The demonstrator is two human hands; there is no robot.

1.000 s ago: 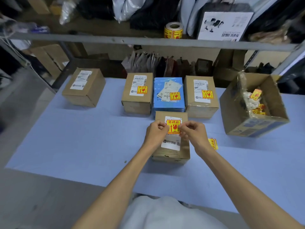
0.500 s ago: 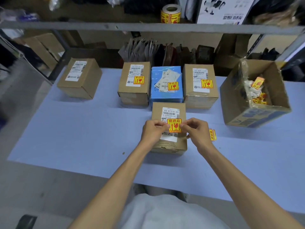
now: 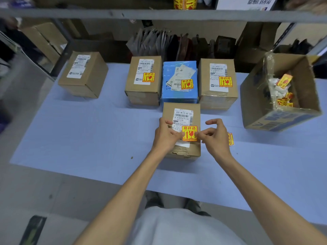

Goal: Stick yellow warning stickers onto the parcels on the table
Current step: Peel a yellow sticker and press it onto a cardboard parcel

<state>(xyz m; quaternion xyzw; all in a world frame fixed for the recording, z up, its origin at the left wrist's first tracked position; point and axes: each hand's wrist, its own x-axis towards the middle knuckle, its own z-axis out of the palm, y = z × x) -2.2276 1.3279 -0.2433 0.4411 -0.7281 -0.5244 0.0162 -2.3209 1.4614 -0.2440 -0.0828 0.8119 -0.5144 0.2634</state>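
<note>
Pinching yellow 易碎品 sticker (image 3: 189, 133), left grip (image 3: 165, 137) and right grip (image 3: 215, 137), parcel (image 3: 168, 112) labelled 830 W172-00 001.

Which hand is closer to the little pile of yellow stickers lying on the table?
Right. The right hand sits just left of the sticker pile; the left hand is farther left, across the parcel.

Single wide-angle view from your head, facing forward and down over the table (image 3: 88, 138), close above your left hand (image 3: 165, 137) and right hand (image 3: 215, 137), shelf rail (image 3: 70, 14) crossing the top edge.
</note>
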